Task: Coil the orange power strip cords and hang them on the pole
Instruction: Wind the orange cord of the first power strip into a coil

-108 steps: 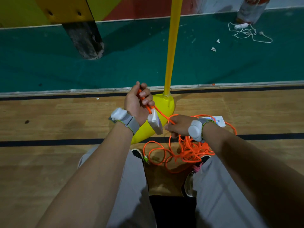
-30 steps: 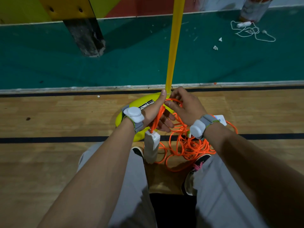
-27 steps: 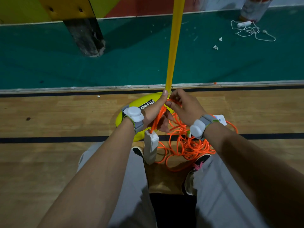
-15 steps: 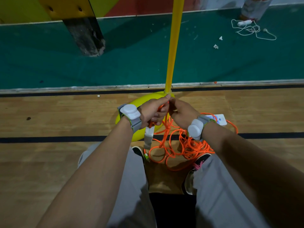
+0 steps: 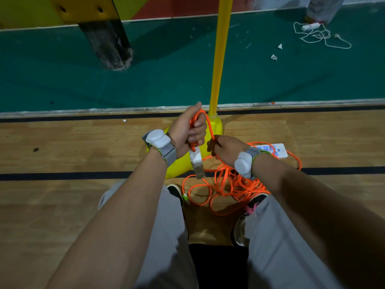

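My left hand grips loops of the orange cord in its fist, and a white power strip hangs below it. A loop arches from that fist over to my right hand, which pinches the cord just to the right. The rest of the cord lies in a loose tangle on the wooden floor between my feet. A second white power strip lies on the floor behind my right wrist. The yellow pole rises from its yellow base right behind my hands.
A dark wooden post stands on the green floor at the back left. A white cord with a strip lies at the far right, with paper scraps nearby. My shoes flank the tangle.
My left hand has risen and closed round the gathered cord, the white strip hanging below it. My right hand has dropped lower and to the right, drawing out a fresh loop.
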A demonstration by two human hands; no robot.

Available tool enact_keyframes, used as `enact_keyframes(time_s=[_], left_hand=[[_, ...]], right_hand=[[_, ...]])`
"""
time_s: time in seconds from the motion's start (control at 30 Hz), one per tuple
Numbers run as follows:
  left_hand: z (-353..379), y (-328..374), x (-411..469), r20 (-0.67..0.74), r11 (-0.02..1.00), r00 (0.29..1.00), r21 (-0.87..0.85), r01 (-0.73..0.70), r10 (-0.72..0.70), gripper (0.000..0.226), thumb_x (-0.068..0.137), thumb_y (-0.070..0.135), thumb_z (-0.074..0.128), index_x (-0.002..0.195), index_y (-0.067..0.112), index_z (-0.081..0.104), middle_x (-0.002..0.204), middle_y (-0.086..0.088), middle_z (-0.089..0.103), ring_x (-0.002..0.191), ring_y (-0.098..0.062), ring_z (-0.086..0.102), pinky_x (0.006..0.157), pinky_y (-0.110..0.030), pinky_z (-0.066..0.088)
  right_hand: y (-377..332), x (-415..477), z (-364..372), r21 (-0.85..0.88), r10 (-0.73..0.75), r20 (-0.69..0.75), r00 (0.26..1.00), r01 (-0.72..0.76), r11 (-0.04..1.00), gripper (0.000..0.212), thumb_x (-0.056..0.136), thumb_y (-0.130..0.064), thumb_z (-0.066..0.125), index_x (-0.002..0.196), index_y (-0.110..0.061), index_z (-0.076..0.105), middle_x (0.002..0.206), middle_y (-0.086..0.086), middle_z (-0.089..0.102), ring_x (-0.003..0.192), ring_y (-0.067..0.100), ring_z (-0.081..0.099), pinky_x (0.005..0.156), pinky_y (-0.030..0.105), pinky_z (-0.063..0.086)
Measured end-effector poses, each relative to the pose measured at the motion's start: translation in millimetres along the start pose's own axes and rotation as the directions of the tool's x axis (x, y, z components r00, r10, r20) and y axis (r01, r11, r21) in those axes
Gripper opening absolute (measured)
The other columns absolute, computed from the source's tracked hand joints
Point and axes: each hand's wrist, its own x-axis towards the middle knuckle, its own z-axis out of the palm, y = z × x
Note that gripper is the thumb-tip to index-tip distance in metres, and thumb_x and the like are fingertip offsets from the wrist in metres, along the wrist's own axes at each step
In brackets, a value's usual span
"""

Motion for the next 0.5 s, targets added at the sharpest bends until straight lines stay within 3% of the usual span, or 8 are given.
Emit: enact_keyframes(time_s=[0.1,0.2,0.27,0.37,0.5], left_hand=[[-2.7,2.5,0.1,-0.032,0.996,0.999,-0.081,-0.034,0.031,0.058,0.115,0.050,0.035,0.065,0.020,0.041,0.044,0.006,0.026,0.036,-0.012,0.022,0.046,-0.030,0.035],[-2.7,3.6,-1.7,-0.055,0.994,0.998,-0.102,-0.046,0.040,0.059,0.115,0.050,0.034,0.065,0.020,0.043,0.045,0.006,0.026,0.037,-0.011,0.022,0.046,-0.029,0.036],[-2.0,3.6,-1.7,-0.065,0.994,0.997,-0.099,-0.050,0.043,0.059,0.115,0.050,0.035,0.065,0.020,0.043,0.045,0.006,0.026,0.037,-0.011,0.022,0.047,-0.030,0.037],[-3.2,4.6,-1.3,-0.075,0.992,0.996,-0.117,-0.055,0.047,0.058,0.115,0.051,0.035,0.066,0.020,0.042,0.045,0.006,0.025,0.037,-0.011,0.022,0.047,-0.029,0.037],[-5.9,4.8,-1.1,-0.088,0.983,0.994,-0.169,-0.072,0.057,0.058,0.114,0.051,0.037,0.066,0.020,0.043,0.045,0.006,0.026,0.037,-0.011,0.022,0.048,-0.030,0.034]], right_hand=[[3.7,5.8,0.7,-0.067,0.006,-0.043,0.999,-0.009,0.998,0.038,0.112,-0.036,0.047,0.107,-0.014,0.077,0.104,0.009,0.054,0.100,0.025,0.056,0.092,0.033,0.044],[8.9,12.4,1.1,-0.090,0.039,-0.050,0.998,-0.044,0.995,0.040,0.110,-0.046,0.046,0.109,-0.024,0.080,0.107,0.009,0.044,0.112,0.030,0.055,0.101,0.033,0.045],[9.4,11.9,0.4,-0.091,0.052,-0.065,0.996,-0.058,0.994,0.045,0.109,-0.052,0.046,0.104,-0.024,0.081,0.101,0.009,0.048,0.098,0.030,0.059,0.090,0.035,0.050],[2.8,5.3,-5.7,-0.077,0.022,-0.092,0.995,-0.029,0.997,0.058,0.108,-0.055,0.045,0.082,-0.017,0.080,0.064,0.001,0.056,0.060,0.019,0.058,0.061,0.031,0.042],[2.9,1.8,-4.7,-0.028,0.041,-0.041,0.998,-0.042,0.999,0.062,0.108,-0.060,0.040,0.090,-0.004,0.062,0.081,0.012,0.063,0.073,0.032,0.060,0.070,0.043,0.049]])
